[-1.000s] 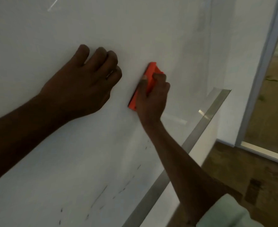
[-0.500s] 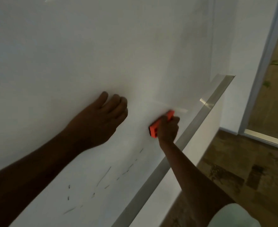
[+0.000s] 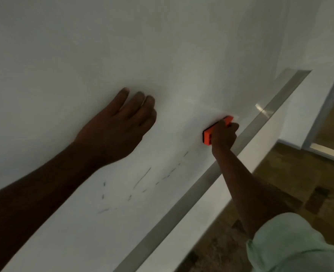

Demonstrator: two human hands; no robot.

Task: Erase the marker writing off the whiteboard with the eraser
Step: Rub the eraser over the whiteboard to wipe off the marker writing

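Note:
The whiteboard (image 3: 162, 46) fills most of the view, tilted by the camera angle. My right hand (image 3: 224, 137) grips the orange eraser (image 3: 209, 135) and presses it flat on the board near the lower metal frame. Faint dark marker strokes (image 3: 142, 179) lie scattered on the board, below and to the left of the eraser. My left hand (image 3: 119, 128) rests palm-down on the board left of the eraser, fingers loosely curled, holding nothing.
A silver metal frame (image 3: 201, 185) runs along the board's lower edge. Below it is a white wall (image 3: 182, 242), then brown patterned floor (image 3: 299, 173). A doorway with a pale frame (image 3: 329, 107) stands at the far right.
My right hand has slid the eraser down and to the right, toward the lower frame. The view has shifted, showing more marker strokes. My left hand stays pressed on the board.

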